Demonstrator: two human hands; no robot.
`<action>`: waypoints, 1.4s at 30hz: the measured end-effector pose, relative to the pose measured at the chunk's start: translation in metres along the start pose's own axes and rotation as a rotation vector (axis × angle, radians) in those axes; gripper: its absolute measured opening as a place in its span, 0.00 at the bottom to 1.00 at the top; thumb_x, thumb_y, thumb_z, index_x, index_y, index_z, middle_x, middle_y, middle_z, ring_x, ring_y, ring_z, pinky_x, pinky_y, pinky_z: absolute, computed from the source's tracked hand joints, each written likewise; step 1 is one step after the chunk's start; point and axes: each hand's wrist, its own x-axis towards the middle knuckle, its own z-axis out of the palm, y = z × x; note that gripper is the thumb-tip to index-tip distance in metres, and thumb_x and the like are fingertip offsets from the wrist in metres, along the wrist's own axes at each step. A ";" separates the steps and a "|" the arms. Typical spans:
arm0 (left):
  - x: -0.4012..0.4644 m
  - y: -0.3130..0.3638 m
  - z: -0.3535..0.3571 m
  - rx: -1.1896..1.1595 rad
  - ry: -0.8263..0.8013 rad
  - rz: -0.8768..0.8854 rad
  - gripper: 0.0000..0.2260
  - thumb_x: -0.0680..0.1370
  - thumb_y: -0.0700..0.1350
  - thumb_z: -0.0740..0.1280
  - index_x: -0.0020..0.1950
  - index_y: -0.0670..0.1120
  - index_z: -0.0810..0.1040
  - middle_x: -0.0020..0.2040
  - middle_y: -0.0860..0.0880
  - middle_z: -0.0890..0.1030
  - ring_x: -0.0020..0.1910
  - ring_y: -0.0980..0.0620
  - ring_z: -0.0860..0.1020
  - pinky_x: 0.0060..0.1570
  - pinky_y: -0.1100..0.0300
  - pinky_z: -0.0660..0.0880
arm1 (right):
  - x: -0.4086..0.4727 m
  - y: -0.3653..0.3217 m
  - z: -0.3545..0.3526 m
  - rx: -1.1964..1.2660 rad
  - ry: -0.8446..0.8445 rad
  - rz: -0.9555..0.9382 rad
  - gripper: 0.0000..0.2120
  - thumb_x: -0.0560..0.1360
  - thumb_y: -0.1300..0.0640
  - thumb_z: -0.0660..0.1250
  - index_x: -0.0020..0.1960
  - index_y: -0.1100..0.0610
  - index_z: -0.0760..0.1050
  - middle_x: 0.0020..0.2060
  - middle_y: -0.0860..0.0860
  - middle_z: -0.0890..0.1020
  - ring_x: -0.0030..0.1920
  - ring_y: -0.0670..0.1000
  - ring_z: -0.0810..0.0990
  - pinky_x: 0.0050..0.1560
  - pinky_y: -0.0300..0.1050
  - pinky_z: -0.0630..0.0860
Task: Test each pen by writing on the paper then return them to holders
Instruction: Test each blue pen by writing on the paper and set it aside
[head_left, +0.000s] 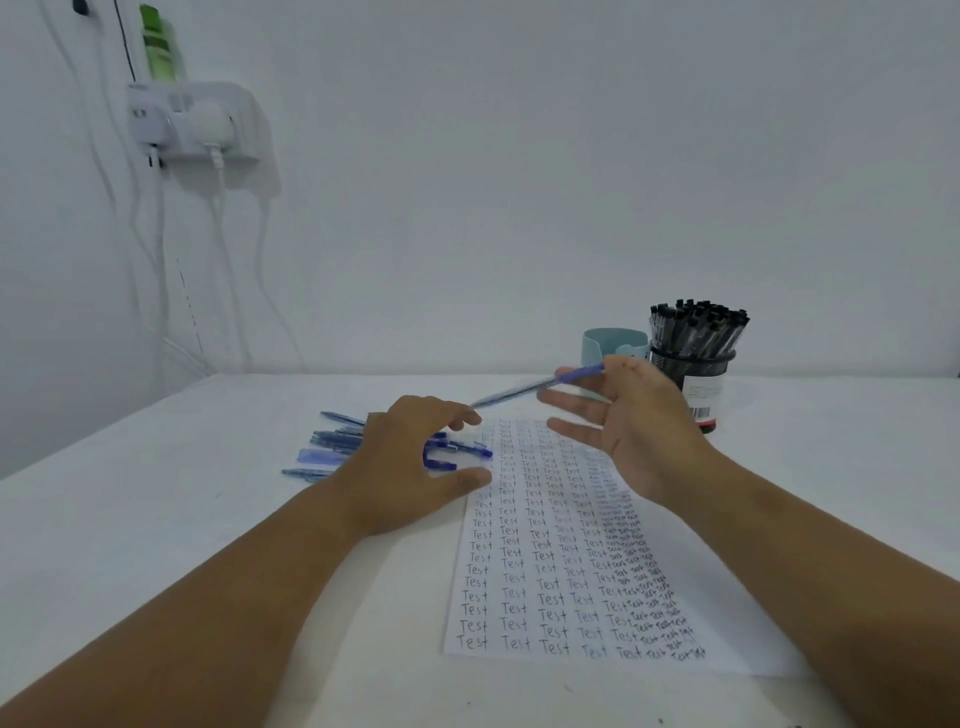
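A white paper (727, 613) filled with columns of the word "Test" lies on the table. My right hand (644, 431) hovers above its far end and pinches a blue pen (530, 387) between thumb and forefinger, the other fingers spread. The pen points left toward my left hand (410, 467). That hand hovers palm down with loosely bent fingers over a pile of several blue pens (332, 447) beside the paper's left edge. Behind my right hand stand a light blue holder (613, 343) and a black mesh holder (696, 366) packed with black pens (696, 325).
The white table (156, 519) meets a white wall at the back. On the wall at upper left hang a white power strip (192, 122) with dangling cables and a green bottle (158, 44).
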 end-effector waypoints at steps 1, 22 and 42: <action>0.001 0.003 0.002 0.002 0.023 0.029 0.19 0.72 0.66 0.70 0.61 0.64 0.74 0.57 0.65 0.76 0.63 0.64 0.70 0.68 0.51 0.63 | 0.001 -0.005 -0.002 0.055 0.022 -0.003 0.09 0.87 0.57 0.53 0.57 0.60 0.70 0.53 0.60 0.82 0.49 0.64 0.86 0.52 0.64 0.82; 0.039 0.073 0.051 -0.239 -0.093 0.103 0.02 0.76 0.50 0.74 0.45 0.54 0.86 0.44 0.59 0.85 0.48 0.62 0.81 0.51 0.71 0.70 | 0.017 -0.013 -0.028 0.513 0.144 0.122 0.09 0.77 0.57 0.49 0.38 0.54 0.61 0.28 0.51 0.65 0.26 0.49 0.58 0.29 0.42 0.58; 0.039 0.050 0.040 0.073 -0.183 -0.034 0.18 0.73 0.67 0.69 0.58 0.61 0.79 0.59 0.67 0.75 0.64 0.64 0.67 0.68 0.55 0.62 | 0.013 -0.012 -0.036 -0.465 -0.031 -0.077 0.12 0.80 0.57 0.67 0.44 0.66 0.79 0.31 0.59 0.80 0.25 0.53 0.75 0.24 0.42 0.69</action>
